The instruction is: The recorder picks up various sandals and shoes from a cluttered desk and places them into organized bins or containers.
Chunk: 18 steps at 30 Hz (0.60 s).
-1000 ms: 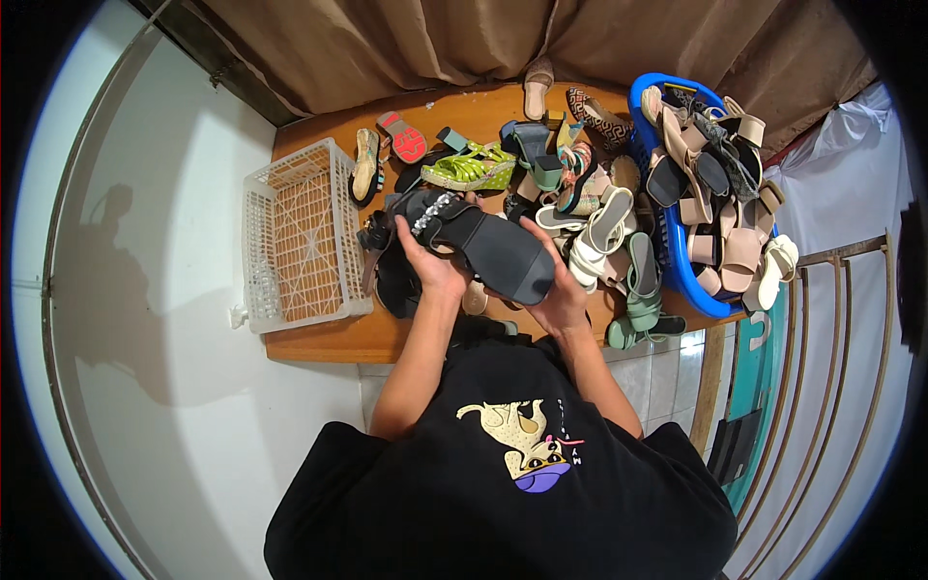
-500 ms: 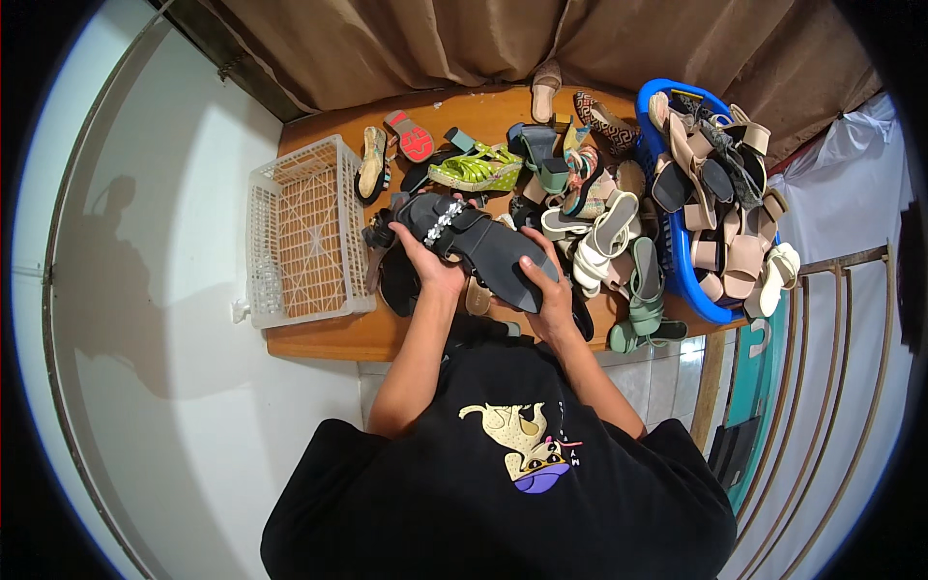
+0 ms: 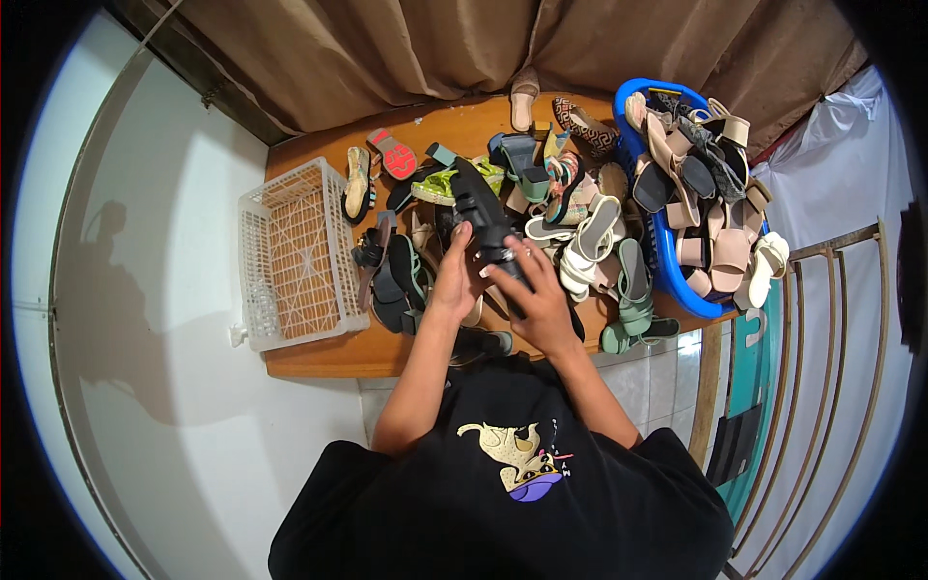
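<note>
"Between the left hand (image 3: 452,285) and the right hand (image 3: 543,307), what have you got?"

"From my remote feed, a black sandal (image 3: 479,205), tilted. I see the right hand's fingers closed over its nearer part; the left hand is partly curled at its left side, how tightly I can't tell."

"Changed?"

"Half a second ago it lay slantwise, insole up; now its far end points toward the brown curtain (image 3: 435,48)."

"Around it?"

"Wooden table (image 3: 454,126), loose sandals (image 3: 592,246), white crate (image 3: 345,242) left, loaded blue basket (image 3: 663,266) right."
</note>
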### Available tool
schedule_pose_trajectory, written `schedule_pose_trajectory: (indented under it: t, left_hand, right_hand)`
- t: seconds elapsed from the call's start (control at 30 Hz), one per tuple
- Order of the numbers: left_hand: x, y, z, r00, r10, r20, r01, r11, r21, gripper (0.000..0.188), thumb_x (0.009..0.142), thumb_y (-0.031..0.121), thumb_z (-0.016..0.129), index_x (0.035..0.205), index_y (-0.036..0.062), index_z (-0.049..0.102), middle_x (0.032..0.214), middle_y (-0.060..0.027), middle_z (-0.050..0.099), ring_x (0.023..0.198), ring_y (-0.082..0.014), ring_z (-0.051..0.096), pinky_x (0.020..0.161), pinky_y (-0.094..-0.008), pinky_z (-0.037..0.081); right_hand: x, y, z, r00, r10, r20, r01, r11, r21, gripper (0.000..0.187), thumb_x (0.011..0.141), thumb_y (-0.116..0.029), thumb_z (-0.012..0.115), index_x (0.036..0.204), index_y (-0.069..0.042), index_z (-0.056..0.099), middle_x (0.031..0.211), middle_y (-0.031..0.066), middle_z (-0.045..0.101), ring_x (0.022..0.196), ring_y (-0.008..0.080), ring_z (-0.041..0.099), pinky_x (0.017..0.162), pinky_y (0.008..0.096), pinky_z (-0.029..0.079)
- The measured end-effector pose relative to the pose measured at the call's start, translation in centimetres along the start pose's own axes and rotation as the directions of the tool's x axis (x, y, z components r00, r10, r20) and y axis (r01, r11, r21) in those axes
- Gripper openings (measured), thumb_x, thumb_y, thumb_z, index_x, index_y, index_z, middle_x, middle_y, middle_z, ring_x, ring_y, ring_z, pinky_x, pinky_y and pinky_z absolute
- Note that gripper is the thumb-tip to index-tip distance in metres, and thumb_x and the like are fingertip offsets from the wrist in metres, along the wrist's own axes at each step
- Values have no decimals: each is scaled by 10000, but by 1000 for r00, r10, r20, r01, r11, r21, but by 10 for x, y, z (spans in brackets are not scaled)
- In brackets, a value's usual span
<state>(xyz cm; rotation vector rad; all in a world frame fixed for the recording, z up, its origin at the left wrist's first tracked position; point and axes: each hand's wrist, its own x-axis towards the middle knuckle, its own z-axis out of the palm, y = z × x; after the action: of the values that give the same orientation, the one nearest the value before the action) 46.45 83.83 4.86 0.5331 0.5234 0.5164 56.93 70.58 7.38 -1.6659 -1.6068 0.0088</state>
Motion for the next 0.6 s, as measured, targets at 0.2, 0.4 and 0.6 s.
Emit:
schedule_pose_trajectory:
  t: [0.2, 0.4, 0.6]
  left_hand:
    - [11, -17, 15, 971, -91, -219, 84, 995, -45, 520, 996, 510, 555, 1238, 57, 633, 1061, -90, 722, 911, -217, 726, 845, -377, 603]
    - [31, -53, 31, 947, 127, -295, -201, 951, -234, 533, 984, 455, 616, 1324, 47, 574, 1228, -101, 675, 1108, -244, 662, 1004, -434, 515]
    - [22, -98, 22, 929, 275, -249, -304, 949, -85, 592, 976, 458, 647, 1388, 56, 511, 1343, -115, 601, 1238, -268, 577, 1084, -454, 435]
  right_hand:
    - [-27, 8, -18, 951, -78, 300, 157, 955, -251, 817, 689, -62, 754, 1433, -321, 537, 1633, 44, 332, 1443, 429, 330, 1074, 564, 369]
    - [-64, 51, -15, 794, 542, 277, -536, 406, 740, 932, 821, -209, 843, 1555, -128, 275, 1547, 166, 370, 1329, 351, 512, 1063, 465, 463]
    - [-61, 77, -16, 614, 659, 434, -332, -284, 900, 371, 980, -124, 666, 1301, -78, 486, 1253, 71, 617, 1116, 188, 630, 905, 404, 575]
